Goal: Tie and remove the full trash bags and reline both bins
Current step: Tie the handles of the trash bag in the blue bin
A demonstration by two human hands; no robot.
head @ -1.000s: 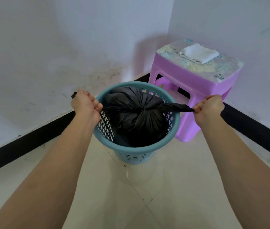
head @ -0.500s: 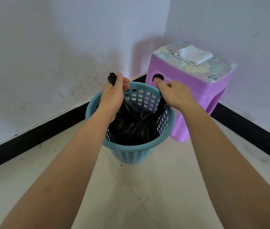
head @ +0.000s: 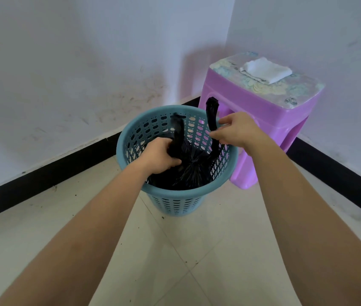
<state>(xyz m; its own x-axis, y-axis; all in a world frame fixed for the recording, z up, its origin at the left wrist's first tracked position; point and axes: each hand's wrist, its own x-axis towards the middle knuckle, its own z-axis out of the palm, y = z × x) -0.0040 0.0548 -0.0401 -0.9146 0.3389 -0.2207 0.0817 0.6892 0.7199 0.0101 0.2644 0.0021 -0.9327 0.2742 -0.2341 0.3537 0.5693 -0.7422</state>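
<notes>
Hands point(head: 159, 156) now lower, inside bin point(head: 175, 203)

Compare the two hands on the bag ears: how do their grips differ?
The left hand fists its ear low, inside the basket; the right hand pinches its ear with fingertips, higher, above the rim. Both ears belong to the same black bag.

bag point(head: 191, 171) in bin point(head: 176, 200), stool point(head: 270, 120) behind-right

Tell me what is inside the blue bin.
A black bag fills the bin, its two tails held by the left hand and right hand. The bag's contents and the bin's bottom are covered.
</notes>
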